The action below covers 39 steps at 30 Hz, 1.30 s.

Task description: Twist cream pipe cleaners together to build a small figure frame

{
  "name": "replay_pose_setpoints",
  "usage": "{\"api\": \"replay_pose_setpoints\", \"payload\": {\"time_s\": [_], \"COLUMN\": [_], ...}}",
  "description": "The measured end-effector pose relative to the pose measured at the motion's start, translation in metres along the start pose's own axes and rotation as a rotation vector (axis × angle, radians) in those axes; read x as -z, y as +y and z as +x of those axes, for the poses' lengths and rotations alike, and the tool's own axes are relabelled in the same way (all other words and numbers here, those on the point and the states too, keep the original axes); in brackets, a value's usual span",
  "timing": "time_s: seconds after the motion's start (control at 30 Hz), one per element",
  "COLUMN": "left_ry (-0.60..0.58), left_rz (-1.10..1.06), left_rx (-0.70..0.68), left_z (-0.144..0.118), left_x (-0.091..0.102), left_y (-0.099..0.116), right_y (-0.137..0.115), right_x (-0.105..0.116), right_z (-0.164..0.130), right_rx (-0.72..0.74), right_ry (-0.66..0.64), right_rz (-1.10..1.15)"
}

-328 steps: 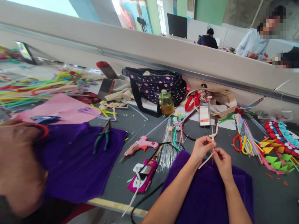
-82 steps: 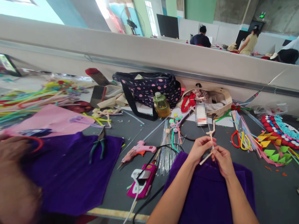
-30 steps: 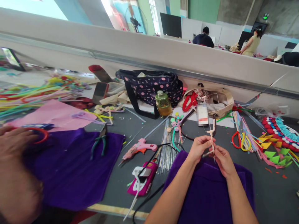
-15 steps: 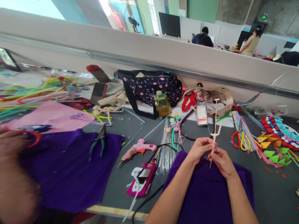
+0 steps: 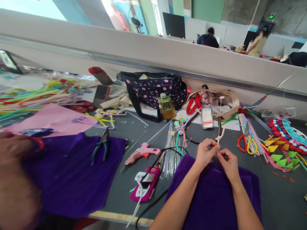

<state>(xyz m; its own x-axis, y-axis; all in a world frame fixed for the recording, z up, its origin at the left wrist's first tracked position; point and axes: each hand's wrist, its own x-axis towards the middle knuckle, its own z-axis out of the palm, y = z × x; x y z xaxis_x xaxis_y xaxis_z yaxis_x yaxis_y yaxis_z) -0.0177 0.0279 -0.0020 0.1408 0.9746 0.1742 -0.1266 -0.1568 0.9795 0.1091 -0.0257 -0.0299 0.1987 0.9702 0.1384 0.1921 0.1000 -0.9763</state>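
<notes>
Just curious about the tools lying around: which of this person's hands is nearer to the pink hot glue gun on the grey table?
Left. The left hand is beside the pink hot glue gun; the right hand is beyond it, farther off. Both pinch a cream pipe cleaner.

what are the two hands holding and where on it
Both the left hand and right hand pinch the lower end of a cream pipe cleaner wound on a thin wire, held upright.

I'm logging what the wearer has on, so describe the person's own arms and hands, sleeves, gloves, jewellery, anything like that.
Both forearms are bare as far as the view shows: no sleeves in sight. The left hand and right hand wear no gloves, and no rings, watch or bracelets show. The fingers are slim; nail detail is too small to tell.
</notes>
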Motion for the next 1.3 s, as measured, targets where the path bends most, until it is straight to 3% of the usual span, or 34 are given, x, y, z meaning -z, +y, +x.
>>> {"api": "replay_pose_setpoints", "payload": {"time_s": [0.07,0.2,0.3,0.53,0.77,1.3], "left_ry": [0.000,-0.068,-0.130,-0.197,-0.225,-0.157], "left_rz": [-0.078,-0.362,-0.489,-0.654,-0.639,-0.482], "left_rx": [0.050,0.244,0.316,0.374,0.347,0.293], "left_z": [0.000,0.002,0.002,-0.001,-0.002,-0.004], "left_x": [0.000,0.002,0.004,0.003,0.004,0.004], "left_y": [0.000,0.004,0.006,0.004,0.005,0.016], "right_y": [-0.002,-0.004,-0.005,-0.010,-0.005,-0.007], "right_x": [0.000,0.003,0.005,-0.004,-0.011,-0.011], "right_z": [0.000,0.000,-0.002,-0.008,-0.008,-0.007], "right_rx": [-0.024,-0.218,-0.303,-0.312,-0.341,-0.393], "right_ry": [0.009,-0.151,-0.227,-0.333,-0.348,-0.342], "right_rz": [0.028,0.395,0.616,0.824,0.903,0.895]}}
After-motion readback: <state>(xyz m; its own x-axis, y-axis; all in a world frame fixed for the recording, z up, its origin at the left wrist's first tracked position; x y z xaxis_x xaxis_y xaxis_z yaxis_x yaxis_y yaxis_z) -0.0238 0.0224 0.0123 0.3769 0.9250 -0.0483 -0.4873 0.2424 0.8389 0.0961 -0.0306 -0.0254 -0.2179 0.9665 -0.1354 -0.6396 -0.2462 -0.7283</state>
